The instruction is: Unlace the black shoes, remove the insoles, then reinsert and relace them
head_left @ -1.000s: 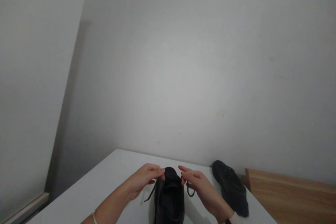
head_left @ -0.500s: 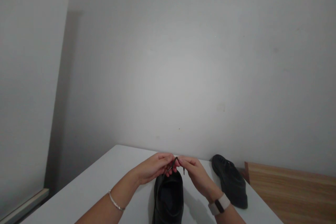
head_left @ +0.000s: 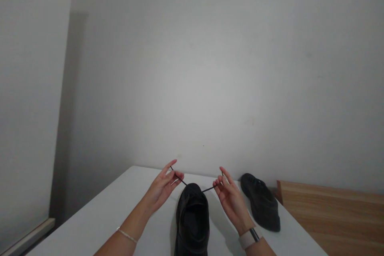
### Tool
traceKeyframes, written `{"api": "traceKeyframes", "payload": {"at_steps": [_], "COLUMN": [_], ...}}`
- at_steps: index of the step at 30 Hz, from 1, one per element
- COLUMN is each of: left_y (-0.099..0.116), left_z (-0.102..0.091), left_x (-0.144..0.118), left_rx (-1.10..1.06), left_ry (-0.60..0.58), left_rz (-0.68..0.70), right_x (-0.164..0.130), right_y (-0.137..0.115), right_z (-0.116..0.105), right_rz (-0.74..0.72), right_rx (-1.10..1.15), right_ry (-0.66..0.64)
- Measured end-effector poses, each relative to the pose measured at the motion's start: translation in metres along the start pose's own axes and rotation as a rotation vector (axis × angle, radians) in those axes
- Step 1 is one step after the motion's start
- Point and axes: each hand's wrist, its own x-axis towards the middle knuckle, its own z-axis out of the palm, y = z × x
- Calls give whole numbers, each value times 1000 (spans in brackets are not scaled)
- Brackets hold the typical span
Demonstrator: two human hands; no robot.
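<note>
A black lace-up shoe (head_left: 192,220) stands on the white table (head_left: 126,204) in front of me, toe pointing away. My left hand (head_left: 163,186) pinches one end of its black shoelace (head_left: 181,180), raised to the left of the toe. My right hand (head_left: 229,196) pinches the other lace end on the right side. Both lace ends run taut from the shoe's front outwards to my fingers. A thin bracelet sits on my left wrist, a watch with a pale strap on my right.
A second black shoe (head_left: 260,207) lies on the table to the right, near the wall. Beyond the table's right edge is a wooden surface (head_left: 330,216). A plain grey wall stands close behind the table.
My hands were together above the shoe's toe half a second ago; they have since drawn apart, pulling the two lace ends outwards and taut.
</note>
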Motion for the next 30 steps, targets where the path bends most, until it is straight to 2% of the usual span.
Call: {"api": "traceKeyframes", "payload": {"at_steps": [4, 8, 15, 19, 24, 30], "left_y": [2, 0, 2, 7, 11, 12], "left_z": [-6, -16, -11, -5, 2, 9], "left_x": [-2, -2, -7, -9, -13, -17], "left_rx": [-72, -8, 625, 749, 946, 1127], "left_ry": [17, -12, -104, -193, -279, -295], "left_rz": [-37, -69, -87, -51, 40, 143], "right_x": [0, -1, -5, -5, -8, -12], "right_y": [-1, -3, -7, -12, -16, -15], "right_z": [-4, -12, -16, -14, -8, -2], "right_rz": [21, 77, 41, -44, -107, -151], "right_rx": [-78, -196, -748, -909, -1048, -1115], "right_ry": [-14, -109, -305, -408, -472, -491]}}
